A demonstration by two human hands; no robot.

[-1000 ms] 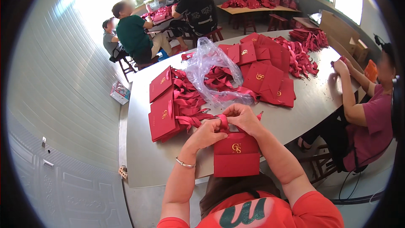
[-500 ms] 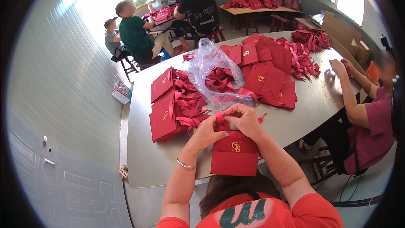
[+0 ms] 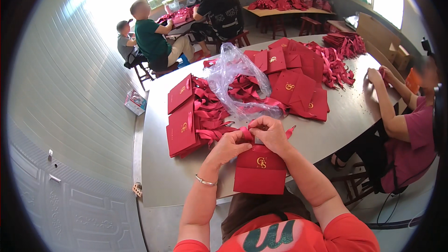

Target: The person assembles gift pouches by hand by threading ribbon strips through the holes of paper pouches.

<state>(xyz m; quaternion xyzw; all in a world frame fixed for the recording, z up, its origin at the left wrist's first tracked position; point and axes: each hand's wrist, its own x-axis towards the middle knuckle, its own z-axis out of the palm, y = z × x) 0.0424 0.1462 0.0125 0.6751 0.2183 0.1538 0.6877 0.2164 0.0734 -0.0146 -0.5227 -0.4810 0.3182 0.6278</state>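
Bags (image 3: 181, 133) lie stacked on the counter (image 3: 158, 177), left of the nearest red bag (image 3: 260, 179), itself at the near edge; clear plastic (image 3: 219, 81) rests beyond. At that bag's top, left hand (image 3: 229, 148) and right hand (image 3: 271, 134) pinch a red ribbon (image 3: 245, 133); farther right sits a co-worker (image 3: 408, 144).

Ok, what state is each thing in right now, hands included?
Left hand: closed on the red ribbon
Right hand: pinching at the same ribbon
Red ribbon: looped; knot unclear
Near red bag: flattened, below the hands
Left-side red bags: stacked flat
Clear plastic bag: crumpled
Bracelet: worn on left wrist
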